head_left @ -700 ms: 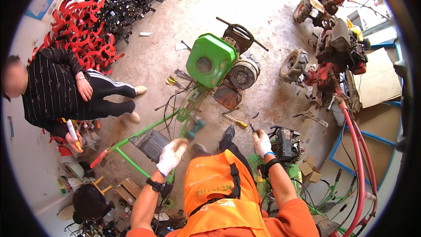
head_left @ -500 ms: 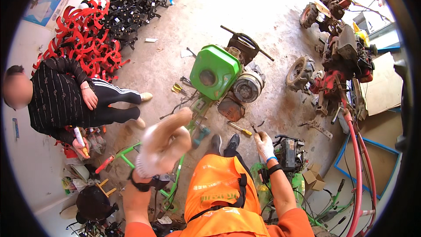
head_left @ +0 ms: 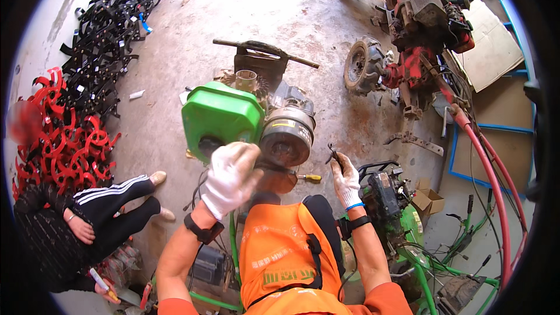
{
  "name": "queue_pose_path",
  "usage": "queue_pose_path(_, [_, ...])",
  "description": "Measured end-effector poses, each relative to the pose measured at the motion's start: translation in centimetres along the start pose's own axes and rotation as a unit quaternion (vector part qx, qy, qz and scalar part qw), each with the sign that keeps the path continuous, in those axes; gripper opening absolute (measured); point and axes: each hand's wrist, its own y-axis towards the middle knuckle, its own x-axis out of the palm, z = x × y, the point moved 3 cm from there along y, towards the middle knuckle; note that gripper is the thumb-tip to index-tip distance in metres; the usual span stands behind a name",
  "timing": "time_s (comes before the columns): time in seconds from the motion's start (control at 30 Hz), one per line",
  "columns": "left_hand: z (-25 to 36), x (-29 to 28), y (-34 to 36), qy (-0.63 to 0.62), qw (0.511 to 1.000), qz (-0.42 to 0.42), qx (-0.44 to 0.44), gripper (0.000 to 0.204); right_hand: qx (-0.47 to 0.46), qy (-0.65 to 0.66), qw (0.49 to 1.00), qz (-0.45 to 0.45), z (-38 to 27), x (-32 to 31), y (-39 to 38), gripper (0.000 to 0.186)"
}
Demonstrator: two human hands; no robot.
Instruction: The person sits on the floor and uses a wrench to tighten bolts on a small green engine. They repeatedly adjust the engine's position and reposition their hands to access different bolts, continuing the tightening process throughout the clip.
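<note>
My left hand [head_left: 232, 176], in a white work glove with a tan palm, is over the near edge of a green fuel tank [head_left: 224, 108], beside its dark cap [head_left: 210, 144]. Motion blurs its fingers; whether they touch the tank is unclear. Right of the tank sits the engine's round drum-shaped housing [head_left: 286, 134]. My right hand [head_left: 346, 181], gloved too, pinches a small dark metal part [head_left: 335, 155] whose end sticks up past the fingertips. On the floor between my hands lies a screwdriver with a yellow handle [head_left: 312, 177].
At the left stands another person [head_left: 58, 233], holding a white tube [head_left: 99, 280]. Red curved blades [head_left: 70, 140] and black ones [head_left: 105, 46] are heaped behind. To the right are a red walking tractor [head_left: 417, 70], a green machine [head_left: 411, 221] and a cardboard box [head_left: 427, 198].
The view has shifted, so the engine appears larger and further left. My left hand has swung forward to the tank's near edge. My right hand still holds the dark part, now raised slightly.
</note>
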Motion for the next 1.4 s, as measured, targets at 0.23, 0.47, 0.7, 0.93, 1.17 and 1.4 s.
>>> queue_pose_path(0.23, [-2.4,9.6,-3.7,0.091,0.993,-0.006,0.075,0.069,-0.125,0.048,0.991,-0.009,2.8,5.1,7.8,0.04])
queue_pose_path(0.47, [-4.2,13.9,-8.7,0.118,0.99,-0.001,0.082,0.053,-0.192,0.206,0.958,-0.049,6.7,9.1,9.8,0.034])
queue_pose_path(0.7, [-4.9,14.9,-10.0,0.113,0.987,0.084,0.082,0.06,-0.27,0.172,0.942,-0.096,9.0,9.2,12.5,0.033])
queue_pose_path(0.93, [-5.0,15.6,-10.7,0.141,0.979,0.134,0.058,0.06,-0.383,0.135,0.906,-0.116,8.0,7.5,14.0,0.032])
queue_pose_path(1.17, [-4.9,15.6,-10.7,0.156,0.977,0.141,0.038,0.058,-0.486,0.129,0.847,-0.172,3.9,8.4,14.3,0.031])
queue_pose_path(1.4, [-5.1,15.5,-10.5,0.152,0.972,0.169,0.059,0.051,-0.451,0.073,0.807,-0.375,0.8,9.0,18.4,0.028])
